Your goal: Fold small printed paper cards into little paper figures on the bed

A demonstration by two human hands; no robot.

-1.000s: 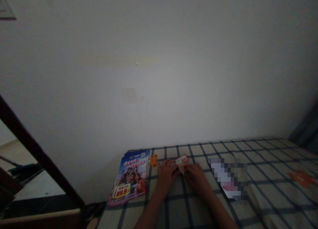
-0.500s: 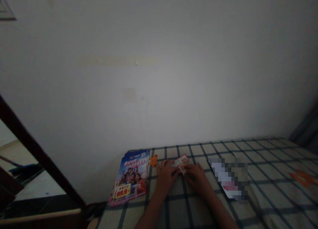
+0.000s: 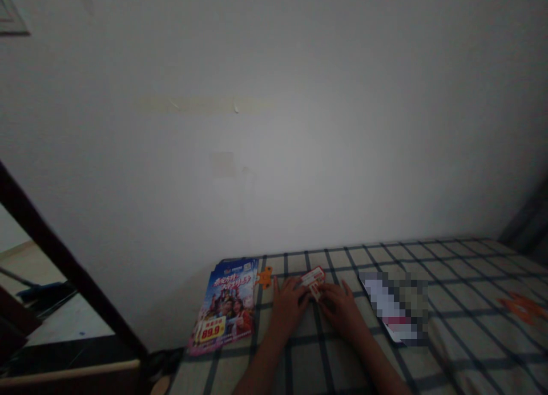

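My left hand (image 3: 287, 306) and my right hand (image 3: 341, 306) rest side by side on a checked sheet (image 3: 454, 332), fingers pointing at the wall. Between their fingertips lies a small folded paper with red and white print (image 3: 314, 279), and both hands press or pinch it. The scene is dim, so the exact grip is hard to read. A colourful flyer with a yellow price tag (image 3: 225, 305) lies flat just left of my left hand.
A small orange shape (image 3: 264, 277) sits on the sheet beside the flyer's top corner. A blurred-out flat item (image 3: 396, 306) lies right of my right hand. The white wall (image 3: 274, 127) rises behind. A dark bed-frame bar (image 3: 64, 263) slants at the left.
The hands have stayed in place, with only slight finger movement on the small folded paper.
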